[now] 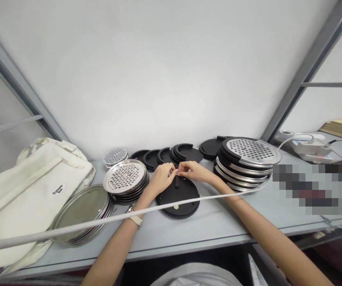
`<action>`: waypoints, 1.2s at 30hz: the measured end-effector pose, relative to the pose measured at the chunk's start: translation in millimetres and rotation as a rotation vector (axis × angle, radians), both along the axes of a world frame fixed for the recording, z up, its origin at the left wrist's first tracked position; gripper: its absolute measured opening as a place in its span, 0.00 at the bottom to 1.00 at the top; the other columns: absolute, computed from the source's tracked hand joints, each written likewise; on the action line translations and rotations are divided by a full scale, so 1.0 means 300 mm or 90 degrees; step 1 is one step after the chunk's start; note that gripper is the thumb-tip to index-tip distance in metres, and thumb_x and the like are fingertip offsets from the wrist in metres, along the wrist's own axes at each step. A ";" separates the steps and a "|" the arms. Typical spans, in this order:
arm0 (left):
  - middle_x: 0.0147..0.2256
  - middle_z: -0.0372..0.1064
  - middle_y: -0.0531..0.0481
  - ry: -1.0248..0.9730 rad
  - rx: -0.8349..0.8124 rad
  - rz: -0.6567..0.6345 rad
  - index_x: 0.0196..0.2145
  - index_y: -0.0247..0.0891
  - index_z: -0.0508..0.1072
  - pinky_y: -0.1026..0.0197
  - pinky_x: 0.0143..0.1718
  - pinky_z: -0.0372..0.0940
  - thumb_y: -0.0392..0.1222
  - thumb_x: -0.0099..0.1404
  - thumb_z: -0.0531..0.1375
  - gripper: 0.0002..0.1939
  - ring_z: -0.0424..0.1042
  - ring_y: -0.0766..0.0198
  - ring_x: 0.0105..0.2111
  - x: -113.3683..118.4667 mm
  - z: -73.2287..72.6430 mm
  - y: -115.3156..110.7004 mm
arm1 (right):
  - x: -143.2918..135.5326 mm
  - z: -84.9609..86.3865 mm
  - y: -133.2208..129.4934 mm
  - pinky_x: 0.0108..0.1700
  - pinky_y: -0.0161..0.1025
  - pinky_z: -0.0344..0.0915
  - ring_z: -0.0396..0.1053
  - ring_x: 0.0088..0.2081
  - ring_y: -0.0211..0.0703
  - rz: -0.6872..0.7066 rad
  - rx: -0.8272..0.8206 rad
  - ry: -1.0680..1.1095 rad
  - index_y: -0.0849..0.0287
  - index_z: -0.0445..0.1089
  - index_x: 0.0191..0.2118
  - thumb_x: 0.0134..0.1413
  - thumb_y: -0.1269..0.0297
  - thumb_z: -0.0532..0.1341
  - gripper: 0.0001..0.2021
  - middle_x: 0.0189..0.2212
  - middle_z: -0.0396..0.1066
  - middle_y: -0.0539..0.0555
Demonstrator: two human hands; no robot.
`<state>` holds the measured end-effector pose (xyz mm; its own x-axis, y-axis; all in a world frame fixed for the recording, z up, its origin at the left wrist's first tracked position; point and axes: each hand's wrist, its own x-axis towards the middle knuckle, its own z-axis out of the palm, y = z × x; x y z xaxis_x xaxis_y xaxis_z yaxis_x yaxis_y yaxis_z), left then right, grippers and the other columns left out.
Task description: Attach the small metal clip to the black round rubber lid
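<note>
My left hand [164,176] and my right hand [193,171] meet over the far side of a round black disc [179,200]. Both are closed in a pinch, fingertips almost touching. What they pinch is too small to make out. Just under the fingertips a short black strap [177,182] lies on the disc, beside what looks like a small metal ring. The disc lies flat and bears a yellow-green sticker [176,207] near its front edge. Left of my left hand stands a stack of perforated metal plates [126,176].
On the right is a taller stack of black discs and perforated metal plates [250,152]. More black discs [189,153] line the wall. Left lie greenish round plates [81,212] and cream cloth bags [34,182]. A white cord [171,204] crosses in front, above my forearms.
</note>
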<state>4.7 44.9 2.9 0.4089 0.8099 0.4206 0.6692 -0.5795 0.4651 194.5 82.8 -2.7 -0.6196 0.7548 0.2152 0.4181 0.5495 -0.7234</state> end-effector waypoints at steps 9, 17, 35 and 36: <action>0.25 0.68 0.53 -0.140 -0.116 0.071 0.28 0.36 0.68 0.66 0.29 0.58 0.38 0.62 0.56 0.06 0.66 0.67 0.26 0.023 -0.057 0.031 | -0.003 0.003 0.001 0.34 0.34 0.64 0.68 0.30 0.39 -0.008 -0.007 -0.009 0.60 0.70 0.30 0.51 0.60 0.61 0.08 0.26 0.72 0.51; 0.24 0.68 0.52 -0.153 -0.150 0.092 0.26 0.36 0.68 0.66 0.29 0.59 0.39 0.63 0.54 0.09 0.66 0.67 0.26 0.028 -0.068 0.032 | -0.002 0.010 -0.002 0.35 0.36 0.65 0.70 0.30 0.41 -0.012 0.007 -0.013 0.61 0.71 0.30 0.51 0.62 0.59 0.08 0.27 0.73 0.53; 0.25 0.64 0.54 -0.104 -0.128 0.077 0.25 0.37 0.63 0.65 0.31 0.58 0.37 0.65 0.52 0.10 0.64 0.66 0.28 0.031 -0.072 0.024 | 0.001 0.017 -0.007 0.33 0.35 0.62 0.67 0.29 0.39 -0.018 0.000 -0.041 0.61 0.70 0.31 0.52 0.57 0.59 0.11 0.25 0.71 0.52; 0.25 0.64 0.54 -0.103 -0.128 0.076 0.25 0.37 0.63 0.65 0.31 0.58 0.37 0.65 0.52 0.10 0.64 0.66 0.28 0.030 -0.072 0.023 | 0.001 0.018 -0.008 0.33 0.35 0.62 0.67 0.29 0.39 -0.016 -0.003 -0.040 0.61 0.70 0.31 0.52 0.57 0.59 0.11 0.25 0.71 0.51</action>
